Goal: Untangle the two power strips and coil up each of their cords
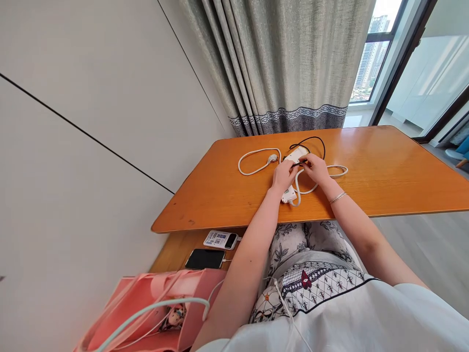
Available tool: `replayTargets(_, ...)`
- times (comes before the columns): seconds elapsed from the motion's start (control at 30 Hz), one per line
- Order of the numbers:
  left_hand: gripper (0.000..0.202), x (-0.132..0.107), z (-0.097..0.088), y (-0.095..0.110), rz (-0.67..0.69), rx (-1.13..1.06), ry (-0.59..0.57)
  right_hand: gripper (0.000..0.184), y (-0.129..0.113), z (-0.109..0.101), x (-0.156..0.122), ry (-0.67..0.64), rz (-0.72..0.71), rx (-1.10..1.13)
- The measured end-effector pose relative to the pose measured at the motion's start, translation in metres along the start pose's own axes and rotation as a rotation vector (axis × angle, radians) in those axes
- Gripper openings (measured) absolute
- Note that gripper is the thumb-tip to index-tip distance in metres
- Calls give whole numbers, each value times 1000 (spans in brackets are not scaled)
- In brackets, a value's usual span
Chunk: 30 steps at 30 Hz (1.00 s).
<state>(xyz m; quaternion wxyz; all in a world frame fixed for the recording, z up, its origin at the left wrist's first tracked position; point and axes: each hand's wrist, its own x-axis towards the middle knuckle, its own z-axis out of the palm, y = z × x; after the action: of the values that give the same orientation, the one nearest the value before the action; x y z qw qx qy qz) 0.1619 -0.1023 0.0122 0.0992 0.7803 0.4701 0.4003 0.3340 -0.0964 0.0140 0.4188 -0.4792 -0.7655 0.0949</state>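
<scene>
My left hand [283, 176] and my right hand [316, 169] meet over the table, fingers pinched on a thin black cable [324, 147]. A short dark stretch of it runs between the fingertips, and the rest loops out behind the hands. Beneath my hands lies a white power strip [297, 153]; the left hand covers its middle, and a white end piece [288, 195] shows nearer to me. Its white cord [252, 152] curls to the left, where a white plug [272, 158] rests on the wood. Another white cord loop [340, 167] lies to the right of my right hand.
The orange-brown wooden table [384, 171] has its near edge above my lap. Lower left, a white power bank [220, 240] and a dark-screened phone [205, 259] lie on a lower wooden surface beside a pink bag [198, 303]. A grey curtain [293, 63] hangs behind the table.
</scene>
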Motion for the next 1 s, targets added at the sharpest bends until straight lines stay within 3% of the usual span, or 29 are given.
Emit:
replayTargets(0.2, 18, 1, -1, -4, -97, -129, 236, 31, 15, -11, 5, 228, 206, -95)
replayTargets(0.37, 26, 1, -1, -6, -60, -236, 359, 29, 23, -14, 7, 492, 219, -48)
replayTargets(0.5, 28, 1, -1, -2, -38, -296, 396, 27, 31, -14, 8, 605, 199, 18)
replayTargets(0.67, 24, 1, -5, 0, -84, -336, 426, 22, 40, -11, 12, 587, 191, 58)
replayTargets(0.87, 20, 9, -14, -7, -231, -515, 674, 14, 31, -1, 14, 286, 129, 277)
replayTargets(1.0, 20, 19, -25, -5, -301, -722, 680, 13, 20, 3, 13, 282, 113, 286)
